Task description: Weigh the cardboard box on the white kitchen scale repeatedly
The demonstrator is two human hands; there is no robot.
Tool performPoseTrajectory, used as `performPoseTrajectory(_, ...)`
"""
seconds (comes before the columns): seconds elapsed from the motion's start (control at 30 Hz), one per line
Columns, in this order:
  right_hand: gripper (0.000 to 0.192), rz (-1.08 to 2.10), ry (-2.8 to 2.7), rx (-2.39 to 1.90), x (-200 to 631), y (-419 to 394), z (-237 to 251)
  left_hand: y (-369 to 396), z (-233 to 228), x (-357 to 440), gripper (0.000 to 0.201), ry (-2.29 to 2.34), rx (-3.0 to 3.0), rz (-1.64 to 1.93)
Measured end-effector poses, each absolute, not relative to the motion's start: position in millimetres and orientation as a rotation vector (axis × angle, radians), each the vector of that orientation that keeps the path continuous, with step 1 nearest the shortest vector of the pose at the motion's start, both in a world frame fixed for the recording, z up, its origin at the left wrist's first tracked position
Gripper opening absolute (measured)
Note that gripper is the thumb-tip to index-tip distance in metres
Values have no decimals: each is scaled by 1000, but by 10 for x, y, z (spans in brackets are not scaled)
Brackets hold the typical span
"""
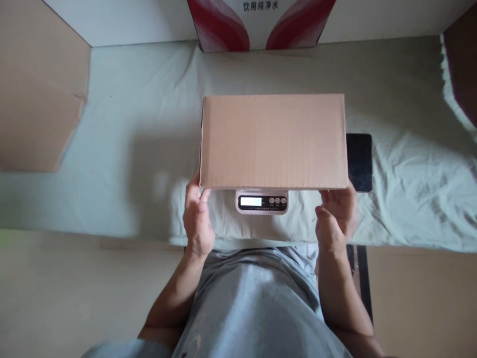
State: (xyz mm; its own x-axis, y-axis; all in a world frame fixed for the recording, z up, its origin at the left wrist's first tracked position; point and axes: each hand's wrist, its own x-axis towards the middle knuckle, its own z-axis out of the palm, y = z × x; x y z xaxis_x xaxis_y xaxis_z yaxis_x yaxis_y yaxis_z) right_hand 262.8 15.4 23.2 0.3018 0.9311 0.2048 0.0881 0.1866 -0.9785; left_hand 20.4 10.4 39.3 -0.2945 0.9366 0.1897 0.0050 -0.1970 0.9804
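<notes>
A closed brown cardboard box (274, 141) sits over a small white digital scale (262, 202). Only the front of the scale shows, with its lit display and several round buttons; its platform is hidden under the box. Whether the box rests on it or is held just above, I cannot tell. At the box's near left corner, my left hand (198, 219) grips the edge, fingertips partly hidden behind the side. My right hand (337, 216) holds the near right corner, its fingers reaching beneath the box and the thumb free in front.
A black phone-like slab (360, 163) lies just right of the box, on a pale green cloth (156, 99). Large cardboard (40, 89) stands at left. A red and white carton (261, 25) is at the back, and a dark brown object (462, 64) at far right.
</notes>
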Motion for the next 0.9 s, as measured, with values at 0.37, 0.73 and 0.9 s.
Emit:
performPoseTrajectory(0.37, 57, 761, -1240, -977, 2688, 1137, 511, 1155, 461, 210, 65, 1310, 1412, 1612)
performPoseTrajectory(0.73, 53, 878, -1284, -1112, 2631, 1574, 118, 1636, -73, 133, 65, 1398, 1417, 1482)
performPoseTrajectory(0.9, 63, 905, -1241, -1182, 2682, 1524, -61, 1622, -235, 127, 69, 1438, 1376, 1491)
